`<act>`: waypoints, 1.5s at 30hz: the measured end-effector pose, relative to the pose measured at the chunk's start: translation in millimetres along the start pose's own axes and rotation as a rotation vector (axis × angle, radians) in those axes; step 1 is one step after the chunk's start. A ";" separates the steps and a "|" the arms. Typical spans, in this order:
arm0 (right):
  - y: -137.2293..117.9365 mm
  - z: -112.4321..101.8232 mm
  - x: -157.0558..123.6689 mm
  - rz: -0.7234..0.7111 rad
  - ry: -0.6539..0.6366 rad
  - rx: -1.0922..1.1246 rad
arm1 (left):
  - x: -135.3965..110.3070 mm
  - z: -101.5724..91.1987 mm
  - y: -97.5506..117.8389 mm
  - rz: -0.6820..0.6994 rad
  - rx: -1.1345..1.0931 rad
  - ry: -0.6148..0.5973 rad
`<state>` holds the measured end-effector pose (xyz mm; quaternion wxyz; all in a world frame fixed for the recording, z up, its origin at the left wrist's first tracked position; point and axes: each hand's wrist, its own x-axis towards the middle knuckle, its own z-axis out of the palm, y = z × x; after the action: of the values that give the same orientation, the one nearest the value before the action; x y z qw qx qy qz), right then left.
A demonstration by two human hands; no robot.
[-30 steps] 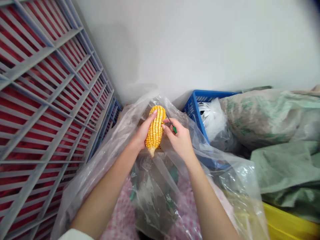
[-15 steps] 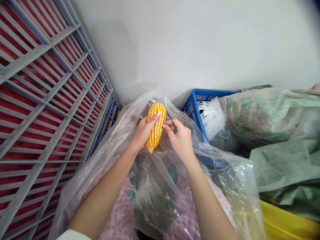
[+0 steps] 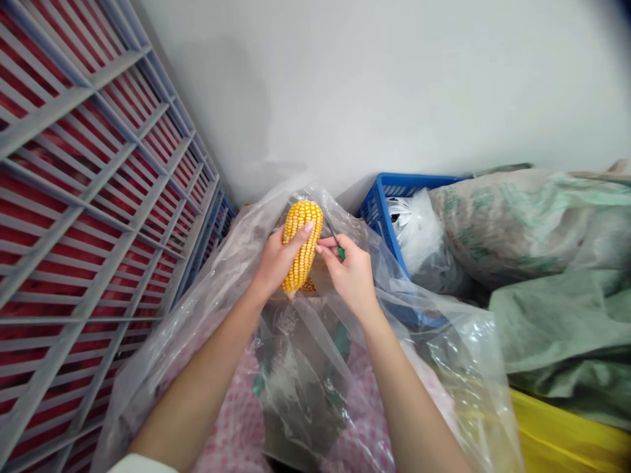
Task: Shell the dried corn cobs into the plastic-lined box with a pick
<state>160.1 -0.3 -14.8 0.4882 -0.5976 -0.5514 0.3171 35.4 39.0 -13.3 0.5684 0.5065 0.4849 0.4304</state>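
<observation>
My left hand (image 3: 277, 263) is wrapped round a yellow corn cob (image 3: 302, 244), holding it upright with its tip pointing up over a large clear plastic bag (image 3: 217, 309). My right hand (image 3: 351, 276) sits just right of the cob, its fingers pinched on a thin tool with a green handle (image 3: 338, 247) whose dark metal shaft points up beside the kernels. Its thumb and forefinger touch the cob's right side. Both forearms reach up from the bottom of the picture.
Grey slatted crates (image 3: 89, 197) with red contents stack at the left. A blue basket (image 3: 394, 197) with white plastic stands against the white wall. Greenish woven sacks (image 3: 532, 230) lie at the right, a yellow bin (image 3: 566, 440) at the bottom right. Pink checked cloth shows under the bag.
Both hands and the cob have shifted slightly left and up in the picture; the grip on cob and tool is unchanged.
</observation>
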 end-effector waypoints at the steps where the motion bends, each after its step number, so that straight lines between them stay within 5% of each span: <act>1: -0.9 -0.4 -0.4 0.004 -0.003 0.005 | 0.1 -0.3 0.3 -0.001 -0.018 -0.004; 11: -14.9 -4.1 -13.4 -0.132 -0.110 -0.167 | 6.2 -6.1 9.6 -0.144 -0.362 -0.033; 17: -16.7 -4.0 -14.6 -0.095 -0.039 -0.276 | 10.1 -10.3 15.9 -0.212 -0.422 -0.036; 23: -17.3 0.5 -15.5 -0.078 -0.036 -0.329 | 6.0 -2.5 13.2 -0.170 -0.423 -0.051; 34: -12.3 11.1 -23.7 -0.040 0.167 -0.467 | 6.8 15.2 6.7 -0.187 -0.442 0.039; 45: -4.2 11.3 -19.4 0.032 0.153 -0.512 | 4.4 32.5 -19.1 -0.123 -0.493 0.161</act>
<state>144.6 -16.8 -17.6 0.3560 -0.7326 -0.5657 0.1288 68.2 35.9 -32.2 0.6592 0.2864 0.4392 0.5390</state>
